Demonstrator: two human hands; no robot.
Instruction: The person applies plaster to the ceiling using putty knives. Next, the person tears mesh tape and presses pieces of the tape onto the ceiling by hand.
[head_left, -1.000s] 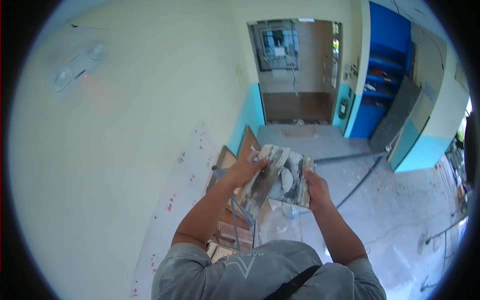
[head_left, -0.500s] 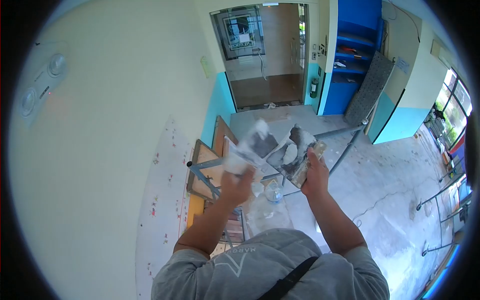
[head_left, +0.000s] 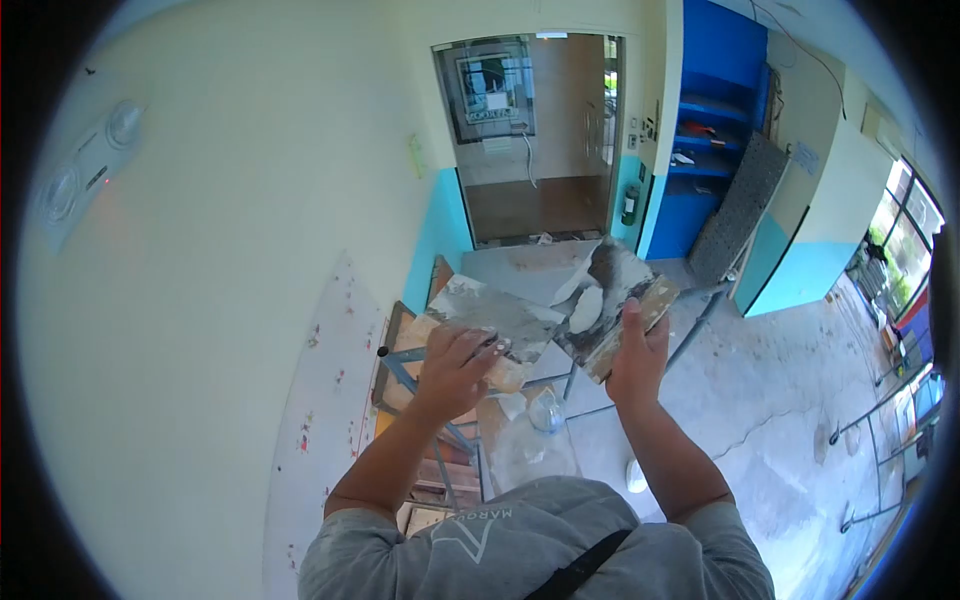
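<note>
My left hand grips a wide putty knife along its back edge, the fingers lying over the top. Its grey metal face is thinly smeared. In my right hand is a second wide putty knife, held by its pale back strip with the thumb on top. White putty clings to this blade in lumps, with dark metal showing between them. The two blades meet at an angle in front of my chest, the left one's edge right at the right one's.
Below the blades are metal scaffold tubes and a dusty board with a clear plastic container. A patched wall runs along the left. Ahead stand a glass door, blue shelves and a leaning grey panel.
The left putty knife has swung down and flattened, and the white putty at its far end no longer shows there. The right one has shifted slightly right. The view has tilted up a little.
</note>
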